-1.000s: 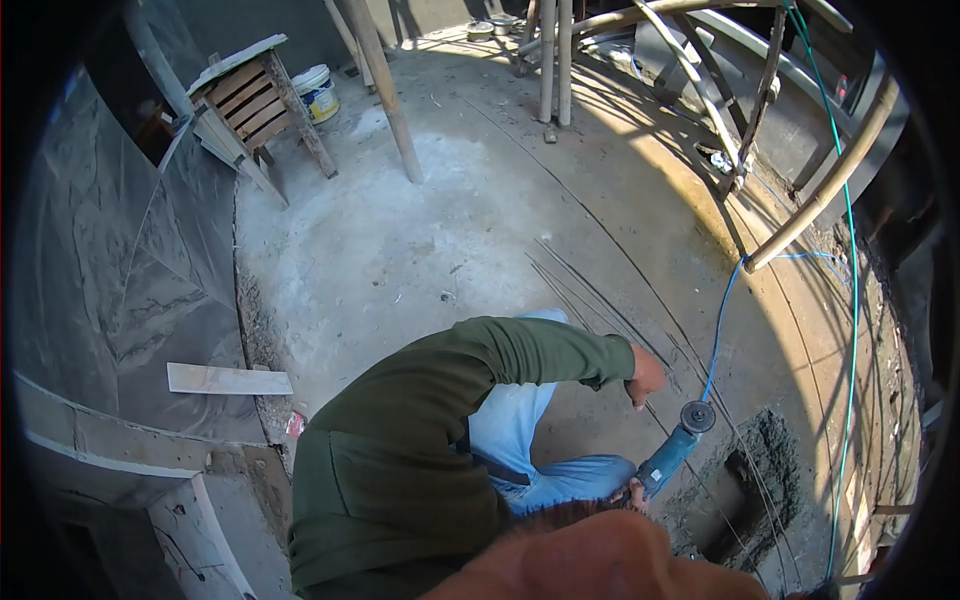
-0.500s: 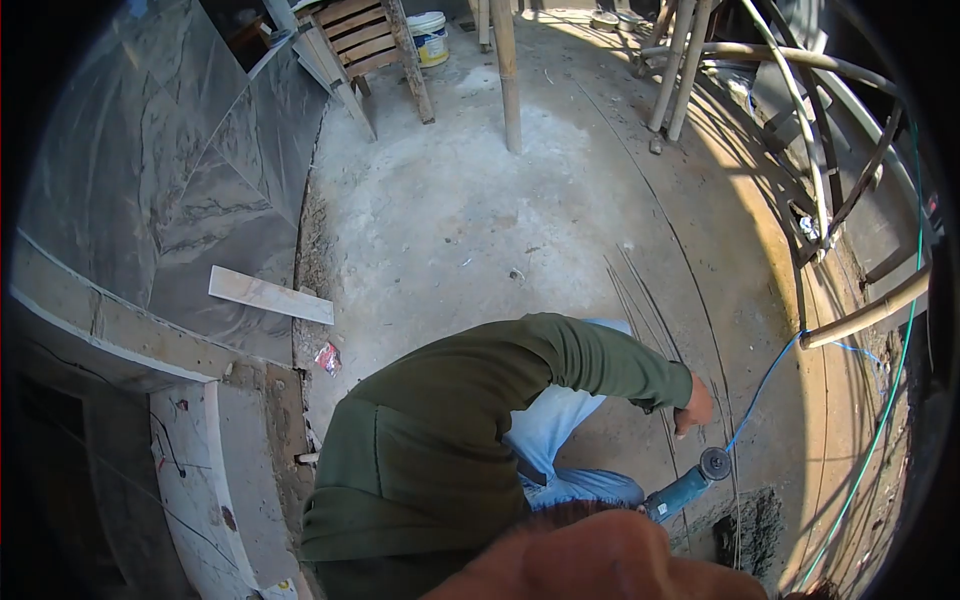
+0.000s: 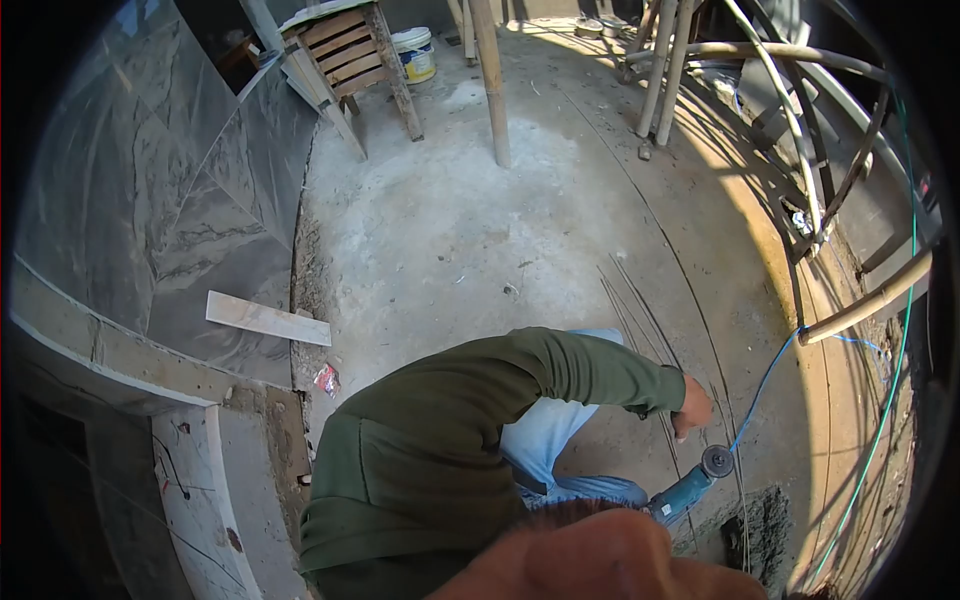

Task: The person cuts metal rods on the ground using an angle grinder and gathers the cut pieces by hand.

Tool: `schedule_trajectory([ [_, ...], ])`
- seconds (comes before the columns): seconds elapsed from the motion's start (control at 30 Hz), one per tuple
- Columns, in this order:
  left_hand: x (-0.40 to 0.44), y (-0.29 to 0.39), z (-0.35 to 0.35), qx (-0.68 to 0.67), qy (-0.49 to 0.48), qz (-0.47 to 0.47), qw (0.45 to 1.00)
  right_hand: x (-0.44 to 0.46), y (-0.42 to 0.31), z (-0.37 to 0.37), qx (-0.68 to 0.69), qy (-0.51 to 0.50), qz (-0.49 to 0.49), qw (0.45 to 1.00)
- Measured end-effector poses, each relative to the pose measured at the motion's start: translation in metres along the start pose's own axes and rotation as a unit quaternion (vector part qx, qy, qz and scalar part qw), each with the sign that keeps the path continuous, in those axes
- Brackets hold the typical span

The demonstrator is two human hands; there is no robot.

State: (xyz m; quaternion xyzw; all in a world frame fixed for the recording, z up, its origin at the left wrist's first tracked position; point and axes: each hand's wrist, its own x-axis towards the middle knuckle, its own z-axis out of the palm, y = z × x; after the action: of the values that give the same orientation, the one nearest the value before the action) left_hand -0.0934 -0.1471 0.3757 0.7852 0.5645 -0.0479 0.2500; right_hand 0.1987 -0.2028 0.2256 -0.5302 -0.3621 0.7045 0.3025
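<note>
My left hand [image 3: 692, 408] reaches out from a dark green sleeve [image 3: 600, 372] over my bent knee. Its fingers curl downward around thin metal rods [image 3: 645, 310] lying along the floor. Just below it is a teal angle grinder [image 3: 685, 494] with a dark round disc [image 3: 717, 461], whose face is turned up. The grinder's rear end is hidden, and my right hand cannot be seen. A large blurred patch of skin, very close to the camera, covers the bottom middle.
A blue cord [image 3: 768, 385] crosses the floor beyond the disc. Poles [image 3: 665, 80] and a bamboo length [image 3: 868, 303] stand or lean at right. A wooden rack [image 3: 345, 55] and white bucket [image 3: 415, 55] are at the back. A tile strip [image 3: 268, 318] leans at left; a dug hole [image 3: 740, 535] is near the grinder.
The view has shifted slightly, with the background sliding a little left and down. My left hand and the grinder keep nearly the same places.
</note>
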Motion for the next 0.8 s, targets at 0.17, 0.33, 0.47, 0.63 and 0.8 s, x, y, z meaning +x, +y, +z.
schedule_trajectory([
  [0.17, 0.0, -0.002, 0.0, -0.011, -0.001, 0.035, 0.999, -0.015, 0.003, 0.001, 0.03, 0.012, -0.021, 0.999],
  [0.33, 0.003, 0.0, -0.005, -0.014, -0.024, 0.018, 0.999, -0.018, 0.005, 0.001, 0.052, 0.029, -0.025, 0.998],
  [0.47, 0.018, -0.012, 0.014, -0.024, 0.001, 0.053, 0.998, -0.02, 0.007, -0.002, 0.046, 0.03, -0.038, 0.998],
  [0.63, 0.009, -0.007, 0.005, -0.019, -0.004, 0.056, 0.998, -0.022, 0.005, -0.002, 0.059, 0.036, -0.053, 0.996],
  [0.8, 0.006, -0.002, 0.009, 0.007, -0.025, 0.075, 0.997, -0.026, 0.006, -0.003, 0.095, 0.075, -0.039, 0.992],
])
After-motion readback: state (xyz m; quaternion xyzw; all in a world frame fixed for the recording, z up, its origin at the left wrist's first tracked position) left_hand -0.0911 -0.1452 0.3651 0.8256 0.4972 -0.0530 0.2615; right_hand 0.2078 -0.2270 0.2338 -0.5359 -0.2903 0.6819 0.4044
